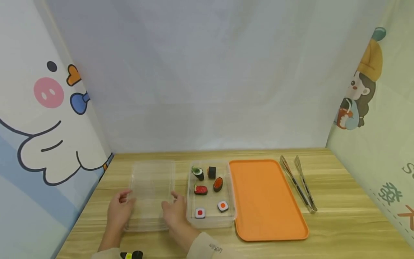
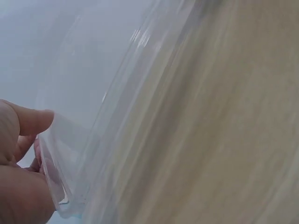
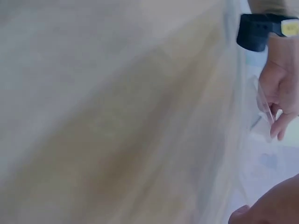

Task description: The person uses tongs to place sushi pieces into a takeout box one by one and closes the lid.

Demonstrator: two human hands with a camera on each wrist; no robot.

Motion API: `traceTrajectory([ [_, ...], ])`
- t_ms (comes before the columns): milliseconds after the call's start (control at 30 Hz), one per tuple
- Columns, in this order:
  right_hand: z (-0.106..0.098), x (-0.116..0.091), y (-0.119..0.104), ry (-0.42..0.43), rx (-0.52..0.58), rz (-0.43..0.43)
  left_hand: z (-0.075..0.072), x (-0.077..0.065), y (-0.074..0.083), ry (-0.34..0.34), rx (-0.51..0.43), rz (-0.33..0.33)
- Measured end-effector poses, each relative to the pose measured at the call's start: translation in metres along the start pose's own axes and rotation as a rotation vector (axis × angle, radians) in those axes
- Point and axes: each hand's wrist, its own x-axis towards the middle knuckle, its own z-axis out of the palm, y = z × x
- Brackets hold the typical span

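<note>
Fingers of left hand and right hand pinch opposite edges of clear rectangular plastic lid, probably steadying it flat on worktop.

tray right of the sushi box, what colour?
Plain orange: the tray has no pattern. It shows best in the head view.

The beige sleeve at the right wrist bears small lettering, too small to read for certain. The right-hand wall panel carries large characters, cut off by the frame edge.
</note>
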Motion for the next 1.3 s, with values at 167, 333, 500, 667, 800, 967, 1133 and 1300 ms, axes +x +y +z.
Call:
traceTrajectory([
  [167,0.0,0.005,-0.011,0.075,0.001,-0.119,-0.003,-0.004,0.008,0.104,-0.022,0.022],
  [333,-0.004,0.01,-0.022,0.109,0.037,-0.136,-0.005,-0.006,0.016,0.183,-0.066,0.076],
  [500,-0.014,0.017,-0.032,0.127,0.058,-0.152,-0.004,-0.009,0.026,0.243,-0.082,0.145],
  [667,-0.028,0.023,-0.044,0.085,0.032,-0.233,-0.004,-0.012,0.037,0.28,-0.142,0.196],
  [800,-0.04,0.026,-0.05,0.029,0.002,-0.288,-0.006,-0.015,0.047,0.278,-0.186,0.2],
  [967,-0.052,0.032,-0.055,0.019,-0.065,-0.345,-0.008,-0.02,0.058,0.265,-0.16,0.206],
  [1133,-0.058,0.037,-0.057,0.026,-0.069,-0.353,-0.003,-0.026,0.068,0.26,-0.21,0.208],
  [1300,-0.064,0.043,-0.059,0.028,-0.029,-0.347,0.003,-0.029,0.077,0.201,-0.293,0.176],
])
